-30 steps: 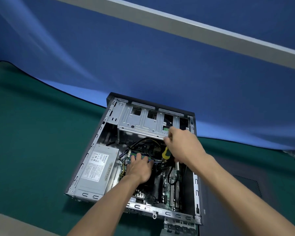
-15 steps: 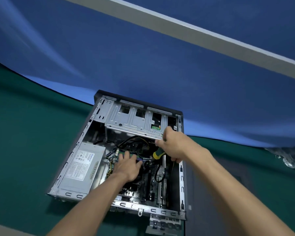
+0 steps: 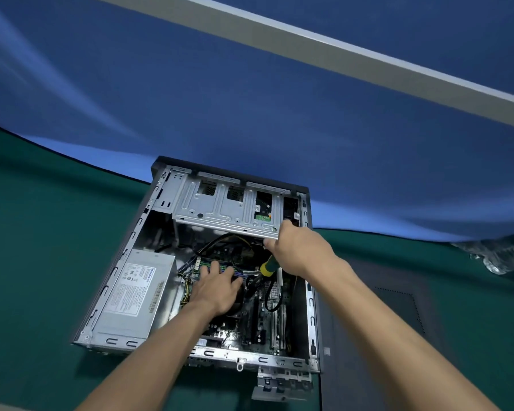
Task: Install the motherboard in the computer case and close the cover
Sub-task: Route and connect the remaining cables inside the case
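Single head-worn view, steeply downward and close over open computer case [image 3: 161, 232].

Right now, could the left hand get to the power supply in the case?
Probably yes. The left hand lies flat on the motherboard, right beside the power supply, whose top is bare, with the case open above it.

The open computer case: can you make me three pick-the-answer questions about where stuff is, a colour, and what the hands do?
1. Where is the grey power supply box in the open metal computer case?
A left side
B right side
C outside

2. The screwdriver handle is
A red
B green and yellow
C white

3. The left hand
A grips a cable
B rests flat on the parts
C lifts the cover

Answers: 1 A, it fills the left side. 2 B, both colours show below the right hand. 3 B, fingers lie spread.
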